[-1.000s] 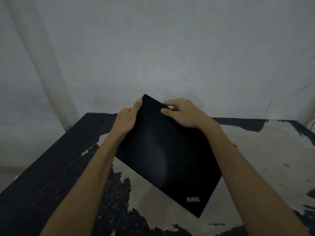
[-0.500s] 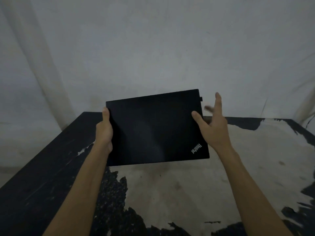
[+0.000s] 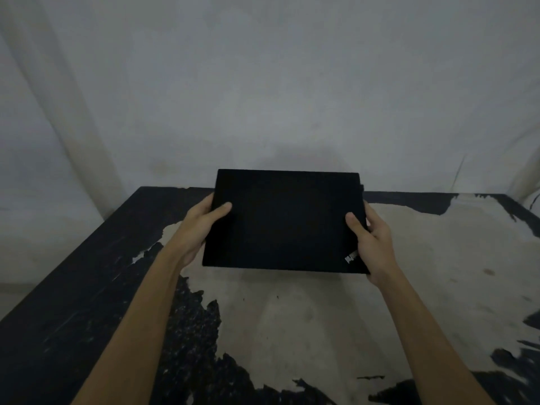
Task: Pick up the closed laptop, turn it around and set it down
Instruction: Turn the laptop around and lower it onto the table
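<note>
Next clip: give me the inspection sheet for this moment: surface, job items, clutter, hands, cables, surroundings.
Surface: dark table with its coating worn off, showing a large pale patch across the middle and right.
Job items: closed black laptop, lid up, logo at its near right corner, held level; a shadow shows on the table below its near edge.
Clutter: nothing seen.
Hands: left hand grips the laptop's left edge, thumb on the lid; right hand grips the right edge, thumb on top.
Cables: nothing seen.
Surroundings: pale draped sheet behind the table.
</note>
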Demonstrator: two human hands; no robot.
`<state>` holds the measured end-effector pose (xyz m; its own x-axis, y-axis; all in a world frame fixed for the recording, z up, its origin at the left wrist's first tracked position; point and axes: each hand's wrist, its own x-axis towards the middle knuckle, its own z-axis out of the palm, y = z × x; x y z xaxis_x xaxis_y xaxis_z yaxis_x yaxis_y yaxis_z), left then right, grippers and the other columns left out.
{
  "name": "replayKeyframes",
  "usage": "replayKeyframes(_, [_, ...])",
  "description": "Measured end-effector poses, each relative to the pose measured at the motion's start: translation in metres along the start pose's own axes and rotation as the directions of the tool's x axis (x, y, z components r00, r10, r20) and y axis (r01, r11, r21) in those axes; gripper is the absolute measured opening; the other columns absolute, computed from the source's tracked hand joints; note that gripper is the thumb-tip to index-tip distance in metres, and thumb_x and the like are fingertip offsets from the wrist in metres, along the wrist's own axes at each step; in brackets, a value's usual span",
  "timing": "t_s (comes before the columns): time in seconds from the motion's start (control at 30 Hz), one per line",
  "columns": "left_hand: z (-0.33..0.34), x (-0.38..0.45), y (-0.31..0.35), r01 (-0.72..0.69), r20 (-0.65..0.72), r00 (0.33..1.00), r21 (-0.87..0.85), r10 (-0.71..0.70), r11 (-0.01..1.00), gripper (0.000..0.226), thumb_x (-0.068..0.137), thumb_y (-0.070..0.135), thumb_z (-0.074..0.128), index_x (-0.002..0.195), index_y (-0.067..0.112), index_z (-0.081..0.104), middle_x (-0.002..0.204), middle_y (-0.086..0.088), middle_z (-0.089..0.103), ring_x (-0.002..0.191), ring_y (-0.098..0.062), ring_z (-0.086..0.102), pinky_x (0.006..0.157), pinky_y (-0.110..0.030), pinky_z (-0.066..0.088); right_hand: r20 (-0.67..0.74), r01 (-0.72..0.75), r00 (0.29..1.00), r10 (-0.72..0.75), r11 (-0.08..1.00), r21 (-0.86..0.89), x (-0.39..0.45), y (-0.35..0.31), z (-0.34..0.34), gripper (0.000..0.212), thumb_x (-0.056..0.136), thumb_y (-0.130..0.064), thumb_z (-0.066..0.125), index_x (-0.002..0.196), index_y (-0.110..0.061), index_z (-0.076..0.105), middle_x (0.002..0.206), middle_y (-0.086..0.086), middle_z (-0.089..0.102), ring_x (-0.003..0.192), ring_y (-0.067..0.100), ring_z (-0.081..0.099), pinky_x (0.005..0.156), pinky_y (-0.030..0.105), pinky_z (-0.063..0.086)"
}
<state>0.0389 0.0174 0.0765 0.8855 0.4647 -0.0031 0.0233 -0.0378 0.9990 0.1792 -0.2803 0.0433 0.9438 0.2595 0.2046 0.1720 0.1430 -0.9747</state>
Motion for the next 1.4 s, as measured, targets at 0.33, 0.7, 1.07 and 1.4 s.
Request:
replayKeyframes(0.33, [0.03,0.011,-0.059,0.037,-0.139,0.99,0.165,-0.014,0.986,0.066,0.078,0.036,0.088,0.136,0.018,0.061,0.124,0.001,0.072,0.11,-0.019,0.07,0.092,-0.04,0.06,-0.054,-0.159,0.986,0.156,0.986,-0.043,0.026,0.035,-0.009,0.034,0.101,-0.022,0.061,0.135,-0.023,0.065,0.113,-0.002,0.077,0.098,0.016,0.077,0.076,0.027,0.062])
replayKeyframes(0.7, [0.025,0.057,-0.106,0.038,-0.245,0.966,0.439,0.079,0.898,0.083,0.058,0.077,0.082,0.127,0.034,0.065,0.125,0.004,0.067,0.114,-0.017,0.065,0.093,-0.044,0.059,-0.125,-0.153,0.985,0.118,0.93,-0.333,0.066,0.072,-0.01,0.016,0.098,-0.028,0.063,0.104,-0.02,0.075,0.096,0.002,0.077,0.094,0.025,0.073,0.085,0.041,0.06])
replayKeyframes(1.07, [0.04,0.066,-0.091,0.106,-0.297,0.948,0.634,0.114,0.766,0.087,0.074,0.068,0.076,0.143,0.018,0.058,0.133,-0.006,0.051,0.121,-0.022,0.055,0.101,-0.034,0.047,-0.117,-0.085,0.993,0.013,0.759,-0.646,0.084,0.092,-0.01,0.033,0.099,-0.036,0.058,0.094,-0.007,0.074,0.089,0.016,0.068,0.079,0.028,0.066,0.063,0.028,0.045])
replayKeyframes(1.4, [0.038,0.064,-0.09,0.118,-0.274,0.957,0.672,0.098,0.732,0.078,0.076,0.065,0.075,0.137,0.019,0.062,0.129,-0.004,0.05,0.117,-0.023,0.059,0.097,-0.032,0.047,-0.112,-0.077,0.994,-0.003,0.716,-0.693,0.086,0.087,-0.008,0.031,0.098,-0.025,0.061,0.084,0.0,0.073,0.077,0.017,0.071,0.061,0.018,0.062,0.049,0.022,0.037])
